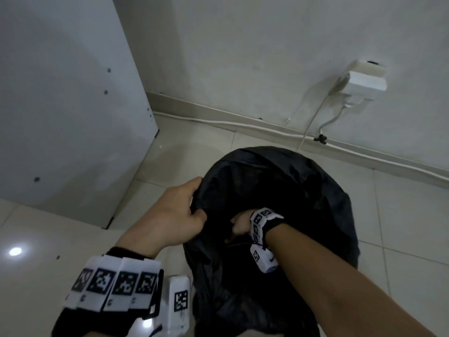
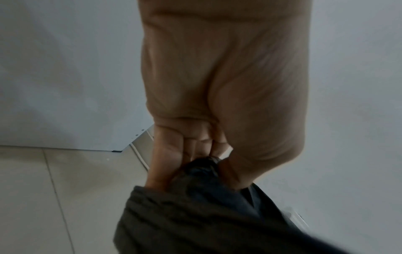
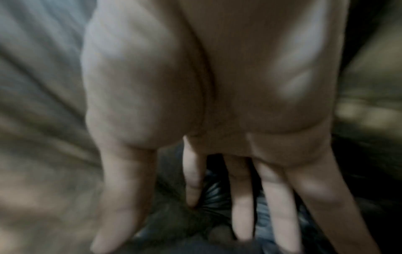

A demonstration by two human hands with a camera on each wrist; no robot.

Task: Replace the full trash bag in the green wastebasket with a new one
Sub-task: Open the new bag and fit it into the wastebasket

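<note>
A black trash bag (image 1: pixel 279 181) hangs open over the wastebasket on the floor and hides it completely; no green shows. My left hand (image 1: pixel 195 200) grips the bag's left rim, and in the left wrist view the thumb and fingers of that left hand (image 2: pixel 202 165) pinch a bunched fold of the bag (image 2: pixel 195 223). My right hand (image 1: pixel 239 224) reaches down inside the bag's mouth. In the blurred right wrist view its fingers (image 3: pixel 241 206) are straight and spread, pointing down against the bag's inner film (image 3: pixel 43 120), holding nothing.
A white cabinet panel (image 1: pixel 73 105) stands to the left of the bag. A wall socket with a white adapter (image 1: pixel 362 83) sits at the upper right, and cables (image 1: pixel 243 125) run along the baseboard behind the bag. Pale floor tiles (image 1: pixel 401 215) surround it.
</note>
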